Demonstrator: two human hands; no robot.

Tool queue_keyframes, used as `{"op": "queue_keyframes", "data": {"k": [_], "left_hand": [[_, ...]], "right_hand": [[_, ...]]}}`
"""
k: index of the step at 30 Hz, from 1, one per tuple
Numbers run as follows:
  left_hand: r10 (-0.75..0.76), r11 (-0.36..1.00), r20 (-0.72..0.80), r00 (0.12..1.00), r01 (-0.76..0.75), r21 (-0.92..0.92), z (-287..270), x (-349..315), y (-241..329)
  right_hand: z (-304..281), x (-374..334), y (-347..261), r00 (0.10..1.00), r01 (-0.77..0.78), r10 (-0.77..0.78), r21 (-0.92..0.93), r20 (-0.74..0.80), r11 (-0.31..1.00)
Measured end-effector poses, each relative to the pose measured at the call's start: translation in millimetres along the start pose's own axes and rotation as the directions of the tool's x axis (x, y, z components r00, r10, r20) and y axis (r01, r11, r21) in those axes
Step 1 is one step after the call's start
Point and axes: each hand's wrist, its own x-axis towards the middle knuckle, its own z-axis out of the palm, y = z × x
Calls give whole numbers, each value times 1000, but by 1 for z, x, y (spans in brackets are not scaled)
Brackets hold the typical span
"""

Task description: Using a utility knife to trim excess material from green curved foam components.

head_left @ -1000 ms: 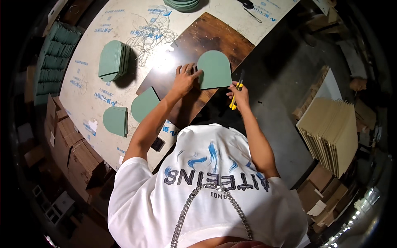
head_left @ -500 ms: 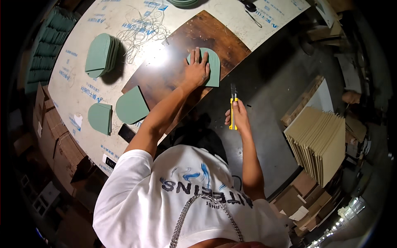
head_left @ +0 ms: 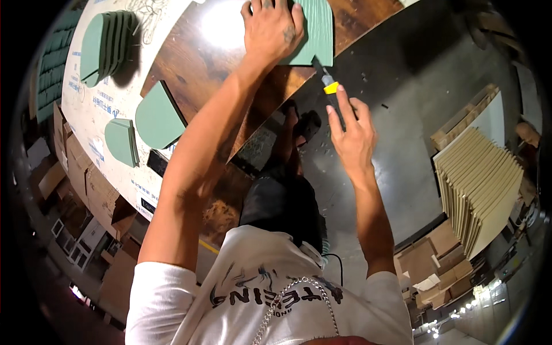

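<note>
A green arch-shaped panel (head_left: 315, 29) with fine surface lines lies on a brown wood-patterned board (head_left: 213, 80). My left hand (head_left: 273, 33) rests on the panel's left side, fingers spread; their tips run up to the top edge of the view. In my right hand (head_left: 353, 135) is a utility knife (head_left: 332, 87) with yellow and black on its handle. Its blade points up and left, and the tip reaches the panel's lower right corner; whether it touches, I cannot tell.
Left on the white table stand a stack of green panels (head_left: 99, 49), a single arched panel (head_left: 158, 118), smaller green pieces (head_left: 118, 141) and a black phone-like object (head_left: 157, 163). Tan boards (head_left: 477, 184) stand in a row at right, beside cardboard (head_left: 443, 241).
My right hand has brought the knife up and left to the panel's lower corner. The view has shifted, so the table appears higher. My left hand stays on the panel.
</note>
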Motion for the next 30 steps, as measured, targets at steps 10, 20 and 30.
{"op": "queue_keyframes", "data": {"k": [10,20,30], "left_hand": [[-13,1000,-67,998,12,-5,16,-10,-10],[40,998,-45,998,-42,-54,11,-10,-16],[71,994,-47,996,-75,-77,4,-6,-13]], "right_hand": [[-6,-11,21,1000,-14,15,-123,8,992],[-8,18,28,995,97,-98,-158,-2,983],[16,102,42,980,177,-184,-87,-79,980]]}}
